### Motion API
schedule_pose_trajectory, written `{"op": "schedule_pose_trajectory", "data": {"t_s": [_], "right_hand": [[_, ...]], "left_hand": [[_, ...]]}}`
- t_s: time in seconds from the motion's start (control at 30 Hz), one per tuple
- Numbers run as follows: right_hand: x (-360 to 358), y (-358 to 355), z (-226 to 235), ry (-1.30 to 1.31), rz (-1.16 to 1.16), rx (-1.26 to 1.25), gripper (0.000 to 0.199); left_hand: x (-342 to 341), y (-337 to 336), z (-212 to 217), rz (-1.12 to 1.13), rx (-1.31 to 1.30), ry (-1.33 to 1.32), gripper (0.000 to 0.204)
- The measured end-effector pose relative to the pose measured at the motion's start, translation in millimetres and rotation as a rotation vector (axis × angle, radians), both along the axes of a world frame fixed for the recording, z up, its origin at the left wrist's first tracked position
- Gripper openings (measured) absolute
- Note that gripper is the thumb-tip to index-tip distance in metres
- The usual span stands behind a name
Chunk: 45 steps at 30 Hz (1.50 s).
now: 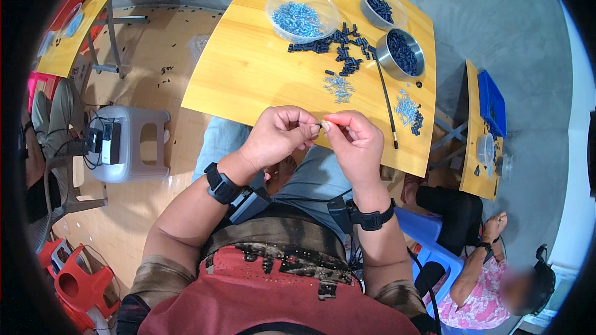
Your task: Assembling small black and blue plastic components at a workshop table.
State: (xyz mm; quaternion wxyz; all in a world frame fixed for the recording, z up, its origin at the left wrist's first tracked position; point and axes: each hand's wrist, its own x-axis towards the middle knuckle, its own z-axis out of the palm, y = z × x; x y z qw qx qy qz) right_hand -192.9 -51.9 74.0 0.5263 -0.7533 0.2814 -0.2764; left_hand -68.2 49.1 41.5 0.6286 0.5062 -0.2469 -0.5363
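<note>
My left hand (280, 134) and my right hand (358, 144) meet at the near edge of the yellow table (248, 74). Their fingertips are pinched together around a small black piece (320, 125). The left fingers grip this piece; whatever lies between the right thumb and forefinger is too small to name. Just beyond the hands is a pile of small silvery pins (338, 88). Behind it spread many short black plastic tubes (347, 56). A thin black rod (385, 96) lies to the right, beside another heap of silvery pins (407, 111) and a few black pieces.
A clear bowl (334, 7) of bluish-silver pins stands at the back. A second clear bowl (400, 7) and a metal bowl (417, 69) hold black pieces. At right, another person (478, 285) sits near a table with a blue tray (492, 102). A grey stool (133, 142) stands left.
</note>
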Motion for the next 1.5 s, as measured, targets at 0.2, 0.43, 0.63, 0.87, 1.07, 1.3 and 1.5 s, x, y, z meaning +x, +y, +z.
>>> {"op": "schedule_pose_trajectory", "data": {"t_s": [0.2, 0.43, 0.63, 0.87, 1.07, 1.3, 1.5], "right_hand": [[-0.3, 2.7, -2.7, -0.017, -0.017, 0.002, 0.005], [-7.7, -2.4, 1.4, 0.016, 0.003, 0.227, 0.01], [-8.0, -1.5, -0.7, -0.018, -0.016, 0.215, 0.007], [-7.6, 2.9, -0.9, 0.001, -0.061, 0.175, 0.007], [-4.5, 9.3, 1.9, 0.009, -0.12, 0.1, 0.006], [2.2, 16.8, 0.0, 0.0, -0.146, 0.031, 0.006], [-0.7, 17.6, -9.7, 0.0, -0.019, -0.13, 0.026]], "left_hand": [[2.0, 1.4, 5.7, -0.032, 0.052, 0.025, 0.012], [2.8, 2.4, 1.4, -0.085, 0.022, 0.316, 0.017], [3.5, 2.6, 2.9, -0.075, 0.057, 0.456, 0.013], [-1.0, 3.8, 6.0, -0.077, 0.059, 0.178, 0.013], [-5.9, 2.1, 9.4, -0.003, 0.038, 0.063, 0.013], [-9.3, 1.6, 10.7, 0.09, 0.016, -0.006, 0.012], [-6.9, 0.6, 1.6, 0.1, 0.004, 0.153, 0.012]]}}
